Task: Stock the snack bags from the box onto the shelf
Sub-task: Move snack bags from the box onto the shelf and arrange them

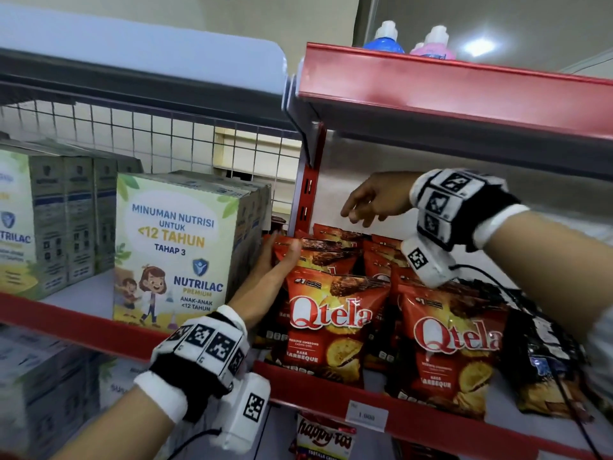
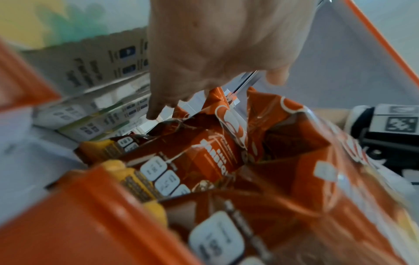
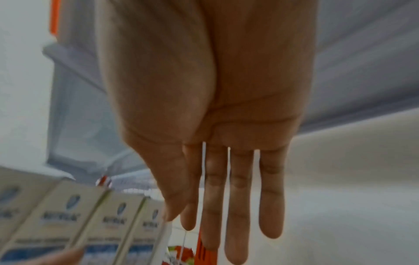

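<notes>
on the red shelf [image 1: 331,398] | qtela snack bags [image 1: 326,327] stand in rows | left hand [image 1: 265,280] fingers grasping rear bag's top edge | right hand [image 1: 374,197] released, hovering above | bags look light, puffy, slippery; pinch the top seam

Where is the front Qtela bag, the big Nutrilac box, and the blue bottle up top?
front Qtela bag [image 1: 326,322], head view, on its white logo.
big Nutrilac box [image 1: 172,247], head view, on its front face.
blue bottle [image 1: 384,39], head view, on its blue shoulder under the white cap.
</notes>
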A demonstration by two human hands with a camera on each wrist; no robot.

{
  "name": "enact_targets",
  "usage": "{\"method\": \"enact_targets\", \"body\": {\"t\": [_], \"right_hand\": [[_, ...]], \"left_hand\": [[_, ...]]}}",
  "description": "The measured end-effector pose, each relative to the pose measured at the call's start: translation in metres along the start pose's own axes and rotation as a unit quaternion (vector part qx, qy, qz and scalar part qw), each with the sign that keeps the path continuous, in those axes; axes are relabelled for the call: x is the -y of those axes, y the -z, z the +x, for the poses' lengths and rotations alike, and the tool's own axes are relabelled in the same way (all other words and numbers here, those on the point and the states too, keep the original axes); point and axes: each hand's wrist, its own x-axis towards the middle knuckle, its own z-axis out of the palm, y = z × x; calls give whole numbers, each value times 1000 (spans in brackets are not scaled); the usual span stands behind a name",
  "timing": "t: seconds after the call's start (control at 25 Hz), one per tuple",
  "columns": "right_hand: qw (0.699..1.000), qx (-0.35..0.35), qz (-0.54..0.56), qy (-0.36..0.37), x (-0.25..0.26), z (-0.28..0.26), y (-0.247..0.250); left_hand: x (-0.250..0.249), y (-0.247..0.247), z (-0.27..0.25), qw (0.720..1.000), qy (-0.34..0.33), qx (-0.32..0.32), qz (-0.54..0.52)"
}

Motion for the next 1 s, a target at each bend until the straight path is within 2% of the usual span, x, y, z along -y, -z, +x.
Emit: {"method": "enact_targets", "body": {"t": [0.16, 0.32, 0.48, 0.76, 0.92, 1.0], "right_hand": [[994, 43, -101, -3, -2, 44, -33], [997, 60, -52, -24, 0, 62, -44], [999, 26, -44, -16, -4, 62, -40], [992, -15, 118, -49, -37, 46, -12], [991, -6, 129, -40, -43, 43, -7], [992, 20, 118, -35, -37, 42, -5]], "left_hand": [[3, 2, -1, 999, -47, 9, 2], [13, 5, -12, 987, -127, 34, 88], [16, 5, -16, 989, -132, 15, 72], [16, 9, -28, 985, -154, 10, 79], [14, 12, -29, 984, -153, 6, 93], [13, 11, -27, 984, -149, 15, 95]]}}
